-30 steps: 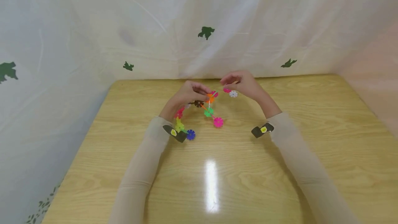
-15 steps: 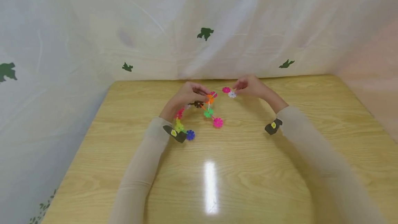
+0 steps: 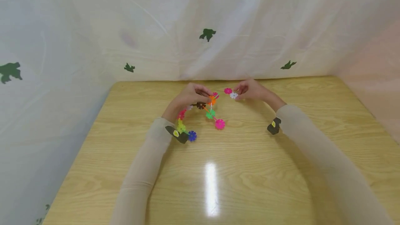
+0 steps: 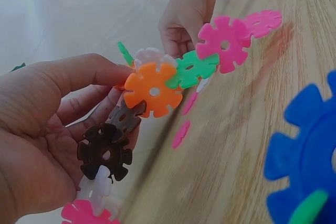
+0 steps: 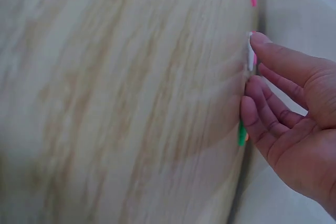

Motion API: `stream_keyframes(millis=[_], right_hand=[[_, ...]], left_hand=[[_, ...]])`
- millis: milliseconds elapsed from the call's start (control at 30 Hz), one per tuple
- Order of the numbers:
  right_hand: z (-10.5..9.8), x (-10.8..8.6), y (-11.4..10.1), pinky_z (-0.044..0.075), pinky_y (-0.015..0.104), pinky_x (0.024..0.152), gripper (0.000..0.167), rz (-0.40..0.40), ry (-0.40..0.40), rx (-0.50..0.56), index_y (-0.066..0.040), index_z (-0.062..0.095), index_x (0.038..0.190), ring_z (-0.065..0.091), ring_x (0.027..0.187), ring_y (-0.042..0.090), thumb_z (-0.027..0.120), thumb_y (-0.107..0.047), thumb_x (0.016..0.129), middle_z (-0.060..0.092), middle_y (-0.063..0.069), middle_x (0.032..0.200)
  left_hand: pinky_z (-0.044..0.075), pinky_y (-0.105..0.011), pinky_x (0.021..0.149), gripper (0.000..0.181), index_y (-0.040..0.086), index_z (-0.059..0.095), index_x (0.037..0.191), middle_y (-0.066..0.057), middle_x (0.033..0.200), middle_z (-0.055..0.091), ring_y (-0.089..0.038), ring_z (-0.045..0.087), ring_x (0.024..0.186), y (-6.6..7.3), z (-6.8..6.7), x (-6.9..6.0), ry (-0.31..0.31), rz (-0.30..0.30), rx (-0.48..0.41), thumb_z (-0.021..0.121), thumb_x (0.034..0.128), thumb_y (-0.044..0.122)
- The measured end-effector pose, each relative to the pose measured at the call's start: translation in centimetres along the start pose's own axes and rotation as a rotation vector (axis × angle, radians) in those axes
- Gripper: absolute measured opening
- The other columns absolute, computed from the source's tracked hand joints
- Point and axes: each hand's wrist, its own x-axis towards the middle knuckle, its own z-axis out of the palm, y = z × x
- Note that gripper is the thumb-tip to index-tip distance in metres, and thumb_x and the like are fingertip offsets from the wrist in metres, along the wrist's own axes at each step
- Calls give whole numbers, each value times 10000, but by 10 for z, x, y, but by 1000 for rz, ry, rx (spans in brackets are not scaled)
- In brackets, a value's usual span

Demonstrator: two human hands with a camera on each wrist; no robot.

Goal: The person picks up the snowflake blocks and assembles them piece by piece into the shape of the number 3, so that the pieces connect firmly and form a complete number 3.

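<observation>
Apart, hands near far table edge [image 3: 300,80]: left [image 3: 189,96] pinching orange disc [image 4: 153,105], right's [image 3: 252,90] grip unclear.

Wooden table [image 3: 247,173], pale cloth [image 3: 156,44], green prints [image 3: 207,34], perhaps leaves

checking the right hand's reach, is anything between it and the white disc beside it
Nothing visible: in the head view, the right hand has its fingertips at the edge of the white disc. The nearest pink disc lies on the far side, toward the left hand, not between them.
</observation>
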Motion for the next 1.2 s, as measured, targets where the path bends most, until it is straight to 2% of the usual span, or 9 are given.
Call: stream_keyframes(millis=[300,467,700,1000,1200], right_hand=[[5,3,6,496,164,660,365,-4,31,-20,44,721,1163,607,814,139,834,-94,844,695,159,944],[7,4,5,483,163,667,351,-5,39,-29,29,732,1168,598,827,145,825,-99,855,700,159,959],[7,6,5,464,171,655,322,-14,46,-35,22,749,1144,577,808,159,825,-96,854,707,162,937],[4,6,2,459,190,664,278,-23,11,-60,7,754,1134,559,829,194,800,-80,874,696,156,929],[2,5,1,467,185,671,270,-30,-21,-55,21,740,1141,559,833,191,779,-33,879,682,158,923]], left_hand=[[580,-216,693,244,-27,738,1084,-15,882,748,-106,680,759,-1,-1,1,-11,-11,5,784,848,8],[571,-216,673,233,-21,743,1073,-27,881,754,-107,673,744,-1,-2,0,-6,-8,24,782,846,11],[573,-213,690,230,-8,745,1077,16,862,741,-103,668,748,0,-3,0,-11,-12,39,789,854,30],[554,-202,662,224,-11,745,1068,30,840,734,-89,652,723,0,-3,2,-12,-5,48,788,854,40],[570,-209,681,243,-27,738,1076,-20,874,747,-93,669,738,0,-2,3,-20,-7,29,796,847,29]])
